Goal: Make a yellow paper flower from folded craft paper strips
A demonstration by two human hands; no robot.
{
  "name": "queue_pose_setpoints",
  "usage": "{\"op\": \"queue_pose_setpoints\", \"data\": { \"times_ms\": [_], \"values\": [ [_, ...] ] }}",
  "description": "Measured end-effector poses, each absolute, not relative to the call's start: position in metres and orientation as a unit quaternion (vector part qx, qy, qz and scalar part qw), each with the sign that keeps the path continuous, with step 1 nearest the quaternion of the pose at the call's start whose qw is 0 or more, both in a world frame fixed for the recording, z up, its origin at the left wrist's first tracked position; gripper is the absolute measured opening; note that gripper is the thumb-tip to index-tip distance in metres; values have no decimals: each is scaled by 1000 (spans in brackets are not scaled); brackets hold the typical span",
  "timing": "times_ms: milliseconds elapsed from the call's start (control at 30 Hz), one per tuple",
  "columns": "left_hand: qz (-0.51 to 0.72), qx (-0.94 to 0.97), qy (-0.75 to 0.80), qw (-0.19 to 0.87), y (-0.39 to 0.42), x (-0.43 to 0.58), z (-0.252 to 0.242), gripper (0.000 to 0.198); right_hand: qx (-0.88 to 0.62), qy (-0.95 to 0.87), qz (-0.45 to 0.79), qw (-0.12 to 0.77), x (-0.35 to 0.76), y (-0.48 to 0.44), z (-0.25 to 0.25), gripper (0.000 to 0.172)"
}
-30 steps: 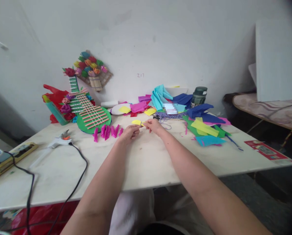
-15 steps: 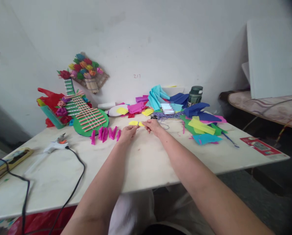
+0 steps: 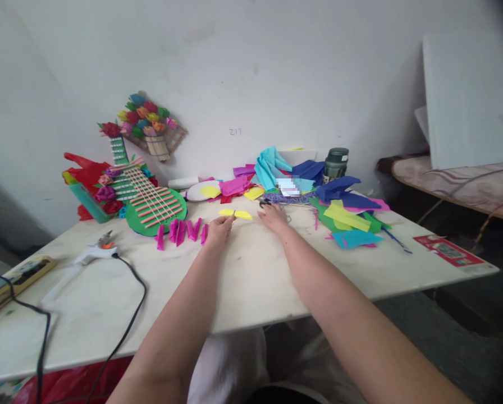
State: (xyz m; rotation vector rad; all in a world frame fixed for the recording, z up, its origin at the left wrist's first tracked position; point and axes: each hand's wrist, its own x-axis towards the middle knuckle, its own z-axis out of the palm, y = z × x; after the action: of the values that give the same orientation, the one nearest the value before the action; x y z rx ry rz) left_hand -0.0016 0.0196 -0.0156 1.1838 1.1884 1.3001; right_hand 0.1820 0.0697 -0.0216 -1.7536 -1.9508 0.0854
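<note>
A person's left hand [image 3: 220, 229] pinches a yellow paper strip [image 3: 243, 214] at its narrow, dark-banded middle, over a white tabletop [image 3: 255, 275]; the right hand [image 3: 273, 216] lies with fingers extended beside a small black object [image 3: 263, 204] (perhaps a scissors handle), though whether it grips anything, one cannot tell. Doing this well would likely mean a firm pinch at the waist, both ends left uncreased, the left wrist steady. By count: one strip in the fingers, one hot-glue gun [image 3: 96, 252], one guitar-shaped craft [image 3: 154, 205], one paper-flower bouquet [image 3: 145, 116], one dark green flask [image 3: 336, 164] and about five folded magenta paper pieces [image 3: 180, 232], overlapping too closely for certainty.
</note>
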Motion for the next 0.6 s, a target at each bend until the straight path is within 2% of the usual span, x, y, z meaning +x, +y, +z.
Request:
{"op": "queue_pose_setpoints", "data": {
  "times_ms": [200,333,400,600],
  "values": [
    [543,486,485,484,19,0,-15,39,-621,-756,5,208,175,64,-15,30],
    [553,482,482,479,19,0,-15,38,-586,-764,77,258,172,64,-15,30],
    [557,480,485,473,19,0,-16,37,-605,-743,76,275,173,65,-16,31],
    [566,475,504,448,20,-1,-15,34,-679,-696,26,230,181,62,-15,26]
  ]
}}
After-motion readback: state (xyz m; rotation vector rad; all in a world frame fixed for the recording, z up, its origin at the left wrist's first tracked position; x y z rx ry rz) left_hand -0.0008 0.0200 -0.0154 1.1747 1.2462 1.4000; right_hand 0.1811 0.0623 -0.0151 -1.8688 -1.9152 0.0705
